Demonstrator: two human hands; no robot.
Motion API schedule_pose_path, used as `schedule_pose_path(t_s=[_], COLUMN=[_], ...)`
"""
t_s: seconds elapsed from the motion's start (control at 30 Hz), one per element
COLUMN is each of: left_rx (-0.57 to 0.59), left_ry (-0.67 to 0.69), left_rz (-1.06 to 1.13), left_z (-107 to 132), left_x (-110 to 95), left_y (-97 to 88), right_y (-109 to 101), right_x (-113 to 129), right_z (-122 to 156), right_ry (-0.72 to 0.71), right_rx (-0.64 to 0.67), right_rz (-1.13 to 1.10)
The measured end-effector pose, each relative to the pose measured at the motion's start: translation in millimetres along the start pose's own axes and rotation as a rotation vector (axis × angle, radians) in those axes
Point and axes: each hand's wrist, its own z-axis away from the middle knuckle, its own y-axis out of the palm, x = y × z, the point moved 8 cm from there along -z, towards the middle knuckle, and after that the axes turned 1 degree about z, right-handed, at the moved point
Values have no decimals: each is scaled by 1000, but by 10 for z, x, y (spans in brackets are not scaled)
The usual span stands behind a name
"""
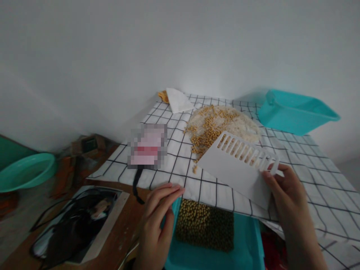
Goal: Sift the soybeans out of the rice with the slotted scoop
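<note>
My right hand (289, 195) grips the right end of a white plastic board (233, 172) with a row of slots along its upper edge. The board stands tilted on the checked cloth, in front of yellow soybeans (208, 129) spread over a pale, grainy heap (247, 125). My left hand (160, 213) has its fingers stretched out near the cloth's front edge, by the left rim of a teal tray (247, 240). Inside this tray lie yellowish beans (192, 219) beside small dark green beans (223, 228); the board partly hides the heap.
An upright teal bin (298, 112) stands at the back right of the checked cloth (180, 161). A blurred-out pinkish object (147, 146) with a black strap lies left. A white packet (178, 100) is behind. Lower left are an open box (92, 232) and a green basin (28, 172).
</note>
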Motion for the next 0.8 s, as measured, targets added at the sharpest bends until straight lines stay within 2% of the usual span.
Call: schedule_pose_path(t_s=[0.17, 0.37, 0.6, 0.8], left_rx=[-3, 6, -2, -9], left_ry=[3, 0, 6, 14], left_rz=[-2, -4, -5, -4], left_z=[-18, -28, -28, -28], left_x=[-27, -30, -30, -40], left_y=[-1, 5, -2, -11], right_y=[-1, 53, -24, 48], right_x=[26, 26, 9, 50], right_z=[9, 9, 8, 17], right_ry=[-2, 16, -28, -17], right_rx=[-30, 28, -33, 17], right_rz=[-42, -1, -49, -30])
